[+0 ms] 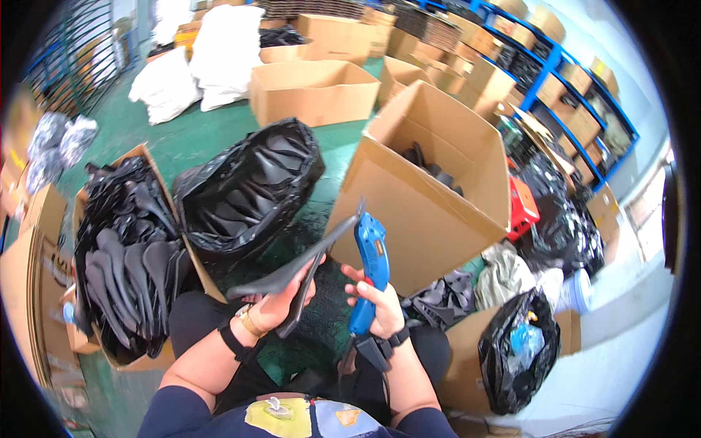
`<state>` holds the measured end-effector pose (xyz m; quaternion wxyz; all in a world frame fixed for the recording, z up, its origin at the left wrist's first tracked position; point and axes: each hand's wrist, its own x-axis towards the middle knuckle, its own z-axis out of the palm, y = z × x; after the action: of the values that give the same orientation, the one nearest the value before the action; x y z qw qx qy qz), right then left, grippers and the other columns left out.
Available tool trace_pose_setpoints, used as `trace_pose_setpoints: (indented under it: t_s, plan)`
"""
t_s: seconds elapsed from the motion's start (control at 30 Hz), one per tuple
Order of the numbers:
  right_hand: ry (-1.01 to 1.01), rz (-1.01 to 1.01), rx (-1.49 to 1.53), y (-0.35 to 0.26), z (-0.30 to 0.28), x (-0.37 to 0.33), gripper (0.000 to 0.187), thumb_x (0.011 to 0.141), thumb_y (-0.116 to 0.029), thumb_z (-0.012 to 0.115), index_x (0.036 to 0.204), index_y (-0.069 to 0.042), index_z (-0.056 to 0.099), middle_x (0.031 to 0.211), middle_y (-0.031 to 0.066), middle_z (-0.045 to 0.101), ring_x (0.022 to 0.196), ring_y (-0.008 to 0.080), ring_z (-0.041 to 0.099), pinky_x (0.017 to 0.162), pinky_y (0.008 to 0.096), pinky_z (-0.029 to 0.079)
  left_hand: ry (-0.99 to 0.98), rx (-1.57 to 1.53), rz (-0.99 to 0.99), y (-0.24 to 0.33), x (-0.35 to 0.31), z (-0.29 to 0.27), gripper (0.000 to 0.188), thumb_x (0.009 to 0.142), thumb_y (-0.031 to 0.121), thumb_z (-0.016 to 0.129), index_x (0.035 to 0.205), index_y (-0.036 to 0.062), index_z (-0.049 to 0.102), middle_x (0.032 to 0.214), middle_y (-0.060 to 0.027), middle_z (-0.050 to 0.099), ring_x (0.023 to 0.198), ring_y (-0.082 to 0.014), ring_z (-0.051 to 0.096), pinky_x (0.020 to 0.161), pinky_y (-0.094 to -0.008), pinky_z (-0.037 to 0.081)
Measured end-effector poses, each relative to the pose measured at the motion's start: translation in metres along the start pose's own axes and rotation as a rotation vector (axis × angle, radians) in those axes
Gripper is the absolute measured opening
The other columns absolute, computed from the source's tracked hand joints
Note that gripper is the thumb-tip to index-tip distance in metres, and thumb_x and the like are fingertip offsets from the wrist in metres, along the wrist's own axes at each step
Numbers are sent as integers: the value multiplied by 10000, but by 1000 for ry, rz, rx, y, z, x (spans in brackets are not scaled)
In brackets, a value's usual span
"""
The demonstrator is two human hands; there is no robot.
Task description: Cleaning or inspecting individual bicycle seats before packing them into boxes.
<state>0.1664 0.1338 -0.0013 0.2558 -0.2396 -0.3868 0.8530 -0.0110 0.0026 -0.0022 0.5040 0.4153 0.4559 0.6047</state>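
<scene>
My left hand [272, 306] is closed around a dark, thin-shelled bicycle saddle [281, 277], held tilted above my lap with its narrow end pointing up and away. In my right hand [376, 303] is a pair of blue cordless electric scissors [371, 255], gripped upright by its body. Its dark blade end is close beside the saddle's narrow tip; whether they touch, I cannot tell. A cord hangs from below my right hand, near the wrist. On my left, a carton [201, 270] lined with black plastic holds several similar black saddles [131, 270].
An empty-looking black bag [248, 190] stands open beyond my left hand. A tall carton [409, 212] with dark pieces inside stands ahead right. Dark scraps [442, 298], a red plastic item [520, 208] and a black rubbish bag [504, 365] are right. White sacks [226, 58] and blue shelving [548, 73] stand behind.
</scene>
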Motion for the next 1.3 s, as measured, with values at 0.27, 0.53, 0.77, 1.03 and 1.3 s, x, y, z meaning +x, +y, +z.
trace_pose_setpoints:
  t_s: [0.27, 0.53, 0.77, 1.03, 1.3]
  plan:
    - [101, -19, 66, 4, -2, 8, 362, 791, -84, 741, 1096, -23, 555, 1020, 97, 631, 837, 181, 640, 687, 311, 535, -131, 518, 105, 0, -5, 23, 751, 854, 175, 593, 1486, 118, 190, 1330, -143, 498, 1129, -260, 568, 918, -329, 461]
    - [90, -93, 78, 11, -1, 8, 293, 818, -76, 709, 1072, -19, 574, 929, 73, 641, 787, 155, 617, 693, 304, 523, -82, 703, 88, 3, -3, 21, 817, 781, 245, 678, 1452, 100, 235, 1238, -224, 547, 1100, -363, 582, 906, -390, 478]
    - [166, -101, 71, 17, -2, 10, 227, 830, -83, 700, 1039, -55, 614, 918, 42, 652, 778, 142, 623, 731, 304, 517, -145, 845, 89, -2, -7, 33, 830, 755, 272, 695, 1439, 68, 271, 1212, -197, 558, 1071, -307, 587, 883, -346, 478]
    - [240, -87, 41, 13, -13, 11, 326, 787, -66, 722, 1066, -60, 553, 832, 60, 621, 702, 153, 597, 651, 295, 503, 115, -182, 100, 0, 2, -1, 983, 794, 809, 344, 1436, 68, 281, 717, 40, 356, 590, -58, 348, 522, -196, 309]
    - [-32, -19, 3, 18, -1, -10, 312, 805, -102, 701, 1059, -80, 521, 839, 52, 554, 694, 178, 571, 670, 347, 493, 460, 67, 305, 23, 12, -41, 979, 814, 819, 222, 1458, 83, 265, 762, 32, 362, 644, -70, 362, 591, -199, 328]
